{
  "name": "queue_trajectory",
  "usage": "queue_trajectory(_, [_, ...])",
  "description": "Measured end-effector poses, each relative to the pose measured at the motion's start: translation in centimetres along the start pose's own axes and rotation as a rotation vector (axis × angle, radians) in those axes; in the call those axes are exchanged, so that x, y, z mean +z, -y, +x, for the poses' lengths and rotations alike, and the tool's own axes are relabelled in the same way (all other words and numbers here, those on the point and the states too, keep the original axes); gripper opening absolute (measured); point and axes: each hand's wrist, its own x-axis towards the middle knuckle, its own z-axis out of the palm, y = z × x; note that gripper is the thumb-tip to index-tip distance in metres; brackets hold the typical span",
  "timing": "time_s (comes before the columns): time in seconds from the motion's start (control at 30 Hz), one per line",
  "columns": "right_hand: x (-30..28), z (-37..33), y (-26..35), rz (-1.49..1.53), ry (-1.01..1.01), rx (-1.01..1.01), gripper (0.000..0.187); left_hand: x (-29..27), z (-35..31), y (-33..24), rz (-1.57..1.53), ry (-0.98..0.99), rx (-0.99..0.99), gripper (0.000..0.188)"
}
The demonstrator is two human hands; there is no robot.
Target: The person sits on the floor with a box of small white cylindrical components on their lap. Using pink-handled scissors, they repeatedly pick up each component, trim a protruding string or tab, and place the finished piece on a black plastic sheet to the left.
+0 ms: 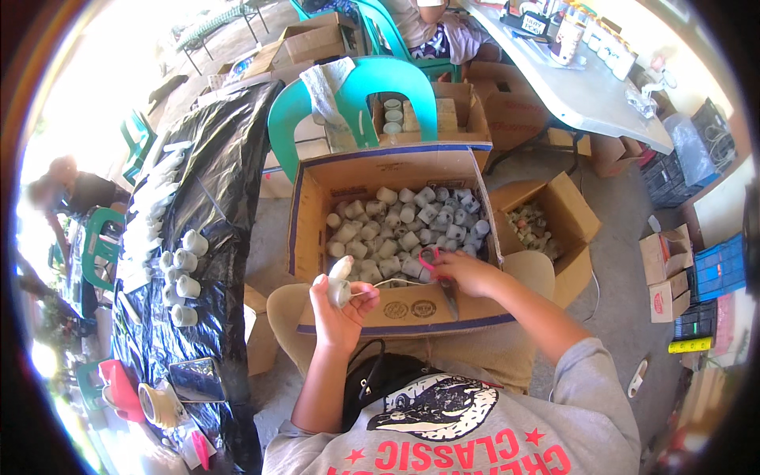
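Observation:
My left hand (336,321) is raised over the near edge of the box, its fingers closed round a small whitish cup-shaped piece (339,291). A thin white cord (396,281) runs from that piece toward my right hand (465,273). In my right hand are pink-handled scissors (428,260), their dark blades pointing down over the box's front flap. Between my knees stands an open cardboard box (396,165), holding many similar grey-white pieces (404,218). Whether the cord is gripped at my right hand, I cannot make out.
At left, a table under black plastic (222,261) bears several white pieces (184,261), a phone (198,380) and a tape roll (161,405). A green chair (396,75) stands beyond the box. Another open carton (574,210) sits at right. Other people are farther off.

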Motion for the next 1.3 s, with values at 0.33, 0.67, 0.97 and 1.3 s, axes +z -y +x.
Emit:
queue_trajectory(0.33, [-2.3,0.7,1.0,-0.182,-0.269,-0.069,0.011,0.2,-0.3,0.0,-0.338,-0.113,-0.047,0.062])
queue_trajectory(0.67, [-3.0,-6.2,10.2,1.604,0.159,0.107,0.026,1.3,0.3,0.6,-0.310,-0.055,-0.016,0.062])
queue_trajectory(0.97, [0.5,-11.7,14.9,2.471,0.622,0.083,0.076,1.0,0.0,0.9,-0.358,-0.073,-0.018,0.065])
queue_trajectory(1.3, [0.0,-10.7,14.3,1.744,0.409,0.069,0.078,2.5,-0.3,2.3,-0.205,0.007,0.065,0.067])
